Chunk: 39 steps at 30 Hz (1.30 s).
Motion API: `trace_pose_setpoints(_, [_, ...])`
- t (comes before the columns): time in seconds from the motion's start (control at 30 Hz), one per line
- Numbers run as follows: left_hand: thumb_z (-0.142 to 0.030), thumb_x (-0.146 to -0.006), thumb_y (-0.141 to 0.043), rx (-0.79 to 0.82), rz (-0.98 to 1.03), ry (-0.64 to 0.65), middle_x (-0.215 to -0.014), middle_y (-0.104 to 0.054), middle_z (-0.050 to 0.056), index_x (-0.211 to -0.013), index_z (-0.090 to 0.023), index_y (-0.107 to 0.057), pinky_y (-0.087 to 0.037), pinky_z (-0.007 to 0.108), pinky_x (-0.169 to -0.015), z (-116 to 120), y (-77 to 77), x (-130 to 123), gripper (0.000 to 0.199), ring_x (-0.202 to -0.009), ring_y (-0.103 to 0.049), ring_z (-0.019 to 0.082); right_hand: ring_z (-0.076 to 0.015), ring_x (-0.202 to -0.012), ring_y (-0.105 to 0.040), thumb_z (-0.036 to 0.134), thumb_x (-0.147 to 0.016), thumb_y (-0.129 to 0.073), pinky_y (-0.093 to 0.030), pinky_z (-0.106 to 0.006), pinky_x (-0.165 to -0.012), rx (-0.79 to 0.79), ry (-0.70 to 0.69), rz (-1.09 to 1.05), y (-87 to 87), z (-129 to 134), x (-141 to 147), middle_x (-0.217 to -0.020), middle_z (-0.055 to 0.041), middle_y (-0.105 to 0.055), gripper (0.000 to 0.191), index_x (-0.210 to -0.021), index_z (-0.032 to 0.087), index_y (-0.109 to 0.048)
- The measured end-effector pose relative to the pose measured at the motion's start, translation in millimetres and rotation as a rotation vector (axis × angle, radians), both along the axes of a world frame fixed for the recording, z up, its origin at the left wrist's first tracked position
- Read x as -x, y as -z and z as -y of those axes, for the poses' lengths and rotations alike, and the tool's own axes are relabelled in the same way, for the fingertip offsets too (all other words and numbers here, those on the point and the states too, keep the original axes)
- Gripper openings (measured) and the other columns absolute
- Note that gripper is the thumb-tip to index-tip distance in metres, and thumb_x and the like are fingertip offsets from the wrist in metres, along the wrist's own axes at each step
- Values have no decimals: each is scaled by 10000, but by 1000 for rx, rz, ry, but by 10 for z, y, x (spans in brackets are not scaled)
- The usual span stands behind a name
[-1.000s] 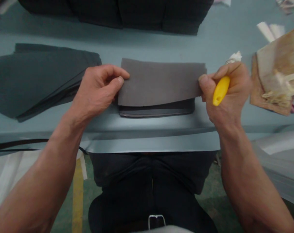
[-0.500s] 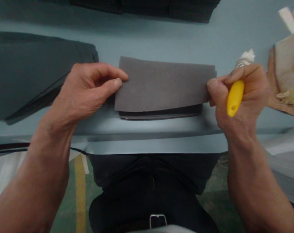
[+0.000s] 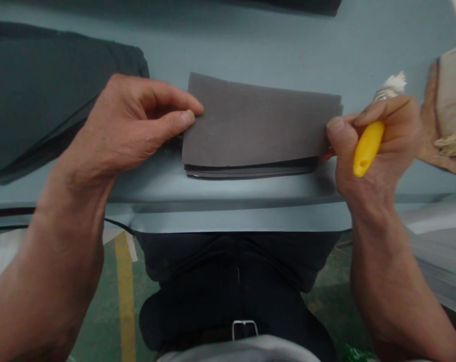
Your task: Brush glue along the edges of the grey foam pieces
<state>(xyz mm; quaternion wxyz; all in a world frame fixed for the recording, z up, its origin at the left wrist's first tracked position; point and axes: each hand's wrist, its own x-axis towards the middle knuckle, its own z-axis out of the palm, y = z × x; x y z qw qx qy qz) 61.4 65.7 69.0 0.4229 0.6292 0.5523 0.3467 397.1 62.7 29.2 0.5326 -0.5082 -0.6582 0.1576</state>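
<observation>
Left hand [image 3: 133, 123], head view: finger and thumb pinched on left edge of grey sheet [image 3: 263, 125]. Right hand [image 3: 396, 146]: thumb on sheet's right edge, fingers curled round yellow-handled tool [image 3: 369, 148]. Sheet over dark stack [image 3: 250, 171] on tabletop [image 3: 269, 45]. Dark green pile [image 3: 42, 95] left of sheet.

No lettering, numbers or signs – nothing legible here.
</observation>
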Motion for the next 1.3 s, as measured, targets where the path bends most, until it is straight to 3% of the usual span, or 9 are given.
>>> trace_pose_setpoints(0.17, [-88, -922, -776, -4, -13, -7, -858, -772, -14, -1047, -137, -825, -609, 260, -879, -7, 17, -3, 142, -756, -683, 75, -80, -441, -488, 550, -835, -860, -366, -232, -395, -10, -20, -9, 3, 34, 11, -718, 41, -634, 439, -886, 269, -528])
trace_pose_setpoints(0.33, [-131, -892, -799, 6, -57, -33, -918, -787, -18, -1052, -151, -826, -612, 424, -1045, -19, 3, -8, 164, -874, -740, 126, -75, -456, -500, 619, -846, -843, -369, -228, -412, -14, -35, -12, 6, 35, 12, -728, 37, -629, 481, -893, 262, -524])
trace_pose_setpoints(0.53, [-166, -864, -806, -16, -38, -25, -938, -792, 9, -1054, -134, -822, -595, 586, -1065, 5, 6, -22, 193, -898, -756, 172, -66, -454, -489, 652, -824, -858, -371, -216, -405, -9, -38, -33, 12, 27, 3, -709, 50, -587, 524, -891, 258, -518])
trace_pose_setpoints(0.73, [-183, -881, -792, -15, -127, -12, -934, -770, -36, -1096, -114, -802, -565, 585, -1072, 18, -4, -5, 226, -967, -773, 194, -76, -468, -516, 700, -836, -812, -349, -220, -427, 22, 12, 26, 13, 33, -13, -713, 63, -578, 550, -883, 276, -465])
trace_pose_setpoints(0.97, [-154, -905, -801, -32, -120, -19, -954, -784, 0, -1086, -130, -813, -626, 518, -1025, 27, 5, -10, 183, -936, -771, 186, -105, -470, -497, 579, -830, -864, -390, -259, -401, 45, 8, -34, -44, 59, 35, -739, 38, -611, 460, -872, 292, -507])
trace_pose_setpoints(1.17, [-179, -905, -794, -39, -71, 2, -880, -763, 30, -1057, -160, -830, -588, 617, -1074, 31, 8, 12, 158, -958, -748, 220, -110, -445, -480, 671, -796, -858, -361, -253, -362, 32, 21, -27, -57, 47, 76, -698, 55, -585, 524, -838, 301, -489])
trace_pose_setpoints(1.3, [-180, -888, -786, -30, -90, 6, -896, -758, 15, -1073, -139, -821, -587, 553, -1084, 28, 11, 15, 193, -972, -743, 194, -102, -429, -493, 677, -795, -868, -350, -249, -346, -31, -19, -44, 5, -2, 27, -692, 54, -571, 523, -878, 292, -524])
